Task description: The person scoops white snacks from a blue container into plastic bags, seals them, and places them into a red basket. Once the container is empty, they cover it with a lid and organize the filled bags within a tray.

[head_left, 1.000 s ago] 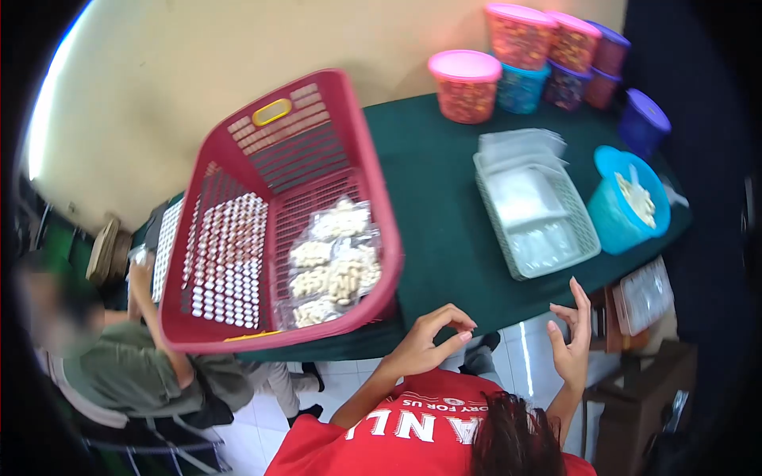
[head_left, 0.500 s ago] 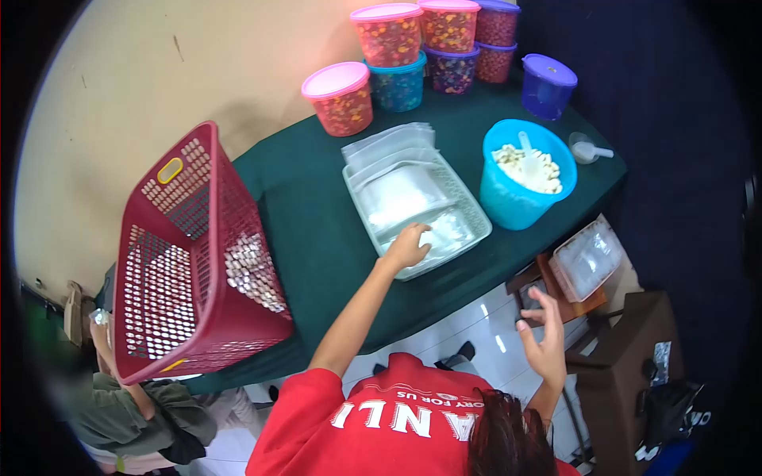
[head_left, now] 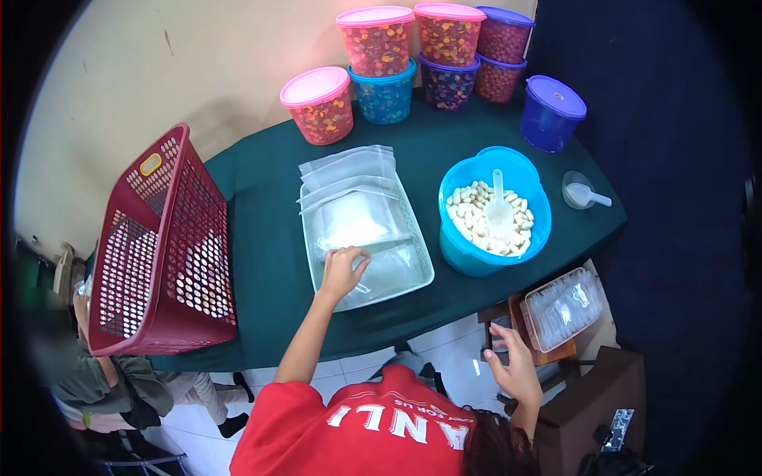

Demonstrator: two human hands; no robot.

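My left hand is over the pale plastic tray. Its thumb and fingers are bent together on a clear plastic bag in the near part of the tray. Farther back, more clear bags lie stacked and stick out over the tray's far rim. My right hand hangs in the air beyond the table's near edge, holding nothing, its fingers apart. To the right of the tray stands a blue tub of whitish, bean-shaped pieces, with a white scoop resting in them.
A maroon laundry-type basket occupies the table's left side. Lidded tubs of colourful pieces stand along the back, with a purple tub and a small scoop cup on the right. Below is a box of bags. Another person is at left.
The view has shifted, so the table items appear moved. My left hand's fingers have drawn together on the bag. My right hand stays raised and spread.
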